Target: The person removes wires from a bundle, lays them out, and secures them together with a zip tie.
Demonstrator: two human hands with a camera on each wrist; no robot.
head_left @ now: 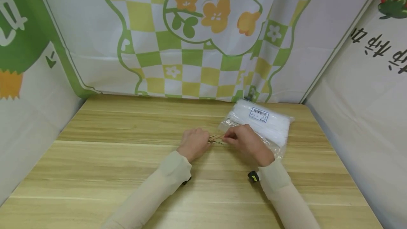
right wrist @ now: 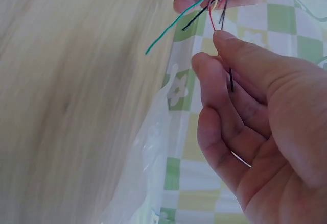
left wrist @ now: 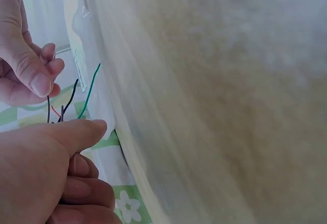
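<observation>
My left hand (head_left: 195, 143) grips a bundle of thin coloured wires (head_left: 216, 138) just above the wooden table. Loose ends stick out past its thumb: a green wire (left wrist: 92, 89), a black wire (left wrist: 71, 95) and a short red one show in the left wrist view. On the right, my right hand (head_left: 246, 142) pinches a wire between thumb and forefinger. In the right wrist view a red wire (right wrist: 211, 19) runs to that thumb tip, and a dark wire end (right wrist: 231, 83) shows below it. The rest of the bundle is hidden inside the left hand.
A clear plastic bag (head_left: 271, 124) of white contents with a barcode label (head_left: 259, 114) lies behind and under my right hand. The wooden table (head_left: 127, 123) meets a printed cloth wall (head_left: 203, 59) at the back, with cloth walls at both sides.
</observation>
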